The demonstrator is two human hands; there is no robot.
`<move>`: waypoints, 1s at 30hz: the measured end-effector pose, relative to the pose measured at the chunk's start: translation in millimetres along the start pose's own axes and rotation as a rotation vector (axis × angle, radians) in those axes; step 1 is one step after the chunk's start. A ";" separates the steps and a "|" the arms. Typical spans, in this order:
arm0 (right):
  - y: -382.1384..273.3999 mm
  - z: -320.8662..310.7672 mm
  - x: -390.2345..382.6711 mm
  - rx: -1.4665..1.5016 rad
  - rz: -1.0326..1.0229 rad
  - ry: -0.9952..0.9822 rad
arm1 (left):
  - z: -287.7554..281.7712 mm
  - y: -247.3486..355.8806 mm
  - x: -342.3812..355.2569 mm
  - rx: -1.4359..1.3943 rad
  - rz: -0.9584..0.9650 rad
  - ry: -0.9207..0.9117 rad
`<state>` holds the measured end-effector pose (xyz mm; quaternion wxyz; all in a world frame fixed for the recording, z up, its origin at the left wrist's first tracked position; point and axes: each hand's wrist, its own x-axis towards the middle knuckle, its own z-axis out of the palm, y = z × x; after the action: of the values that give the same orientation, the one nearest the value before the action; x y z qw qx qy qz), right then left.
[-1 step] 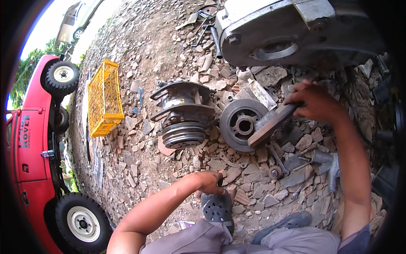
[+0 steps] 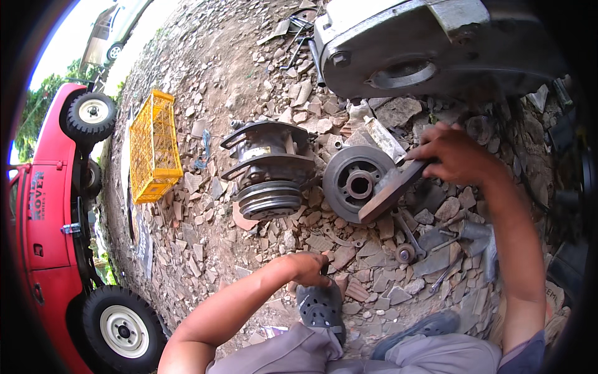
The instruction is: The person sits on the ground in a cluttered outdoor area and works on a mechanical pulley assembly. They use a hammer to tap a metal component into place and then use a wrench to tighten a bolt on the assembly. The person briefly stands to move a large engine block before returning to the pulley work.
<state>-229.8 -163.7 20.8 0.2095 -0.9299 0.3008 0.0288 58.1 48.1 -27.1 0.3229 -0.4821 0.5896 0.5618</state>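
My right hand (image 2: 451, 151) grips the upper end of a thick, flat, dark bar-like piece (image 2: 393, 192). Its lower end slants down over the right edge of a grey pulley wheel (image 2: 338, 185) with an open hub; I cannot tell whether they touch. Just above my shoe, my left hand (image 2: 308, 269) is closed, with something small and dark at its fingertips that I cannot make out. Left of the wheel stands a compressor (image 2: 265, 153) with a grooved pulley (image 2: 269, 201) at its near end.
A large metal housing (image 2: 430, 59) looms at the far right. Tools (image 2: 301, 31) lie beside it. A yellow crate (image 2: 154, 146) stands on the left, beyond it a red vehicle (image 2: 53, 206). Stone rubble (image 2: 274, 240), a connecting-rod-like part (image 2: 408, 240) and a grey pipe fitting (image 2: 483, 243) lie nearby.
My right hand has shifted slightly left with the bar-like piece, whose lower end sits a little further left and lower over the wheel. My left hand stays put.
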 end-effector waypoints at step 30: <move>-33.4 58.5 17.7 0.273 -0.061 0.113 | 5.0 -1.6 3.8 -0.015 0.021 0.051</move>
<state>-192.0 -125.1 -23.2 0.3176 -0.9017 0.2848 -0.0710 57.5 52.4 -32.0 0.2981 -0.4926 0.5985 0.5570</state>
